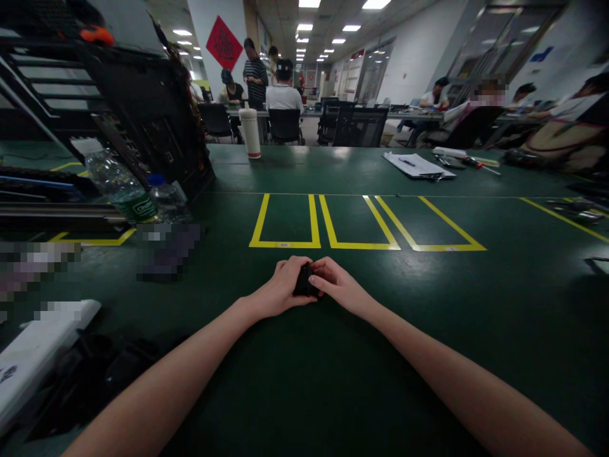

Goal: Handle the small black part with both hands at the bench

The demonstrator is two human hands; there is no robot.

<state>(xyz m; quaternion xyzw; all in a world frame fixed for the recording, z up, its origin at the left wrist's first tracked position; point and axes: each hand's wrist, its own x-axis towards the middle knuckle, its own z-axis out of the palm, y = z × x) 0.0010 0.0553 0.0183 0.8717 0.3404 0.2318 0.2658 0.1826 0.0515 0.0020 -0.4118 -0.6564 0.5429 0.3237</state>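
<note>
Left fingers (297, 262) and right fingers (327, 263) hold a black object (302, 285)

The block (303, 280) is small, dark and black, its finer details lost in shadow. It sits just off the view's centre, at six o'clock, held between the left hand (285, 284) at its nine o'clock and the right hand (335, 284) at three. Whether it is lifted cannot be told.
</note>
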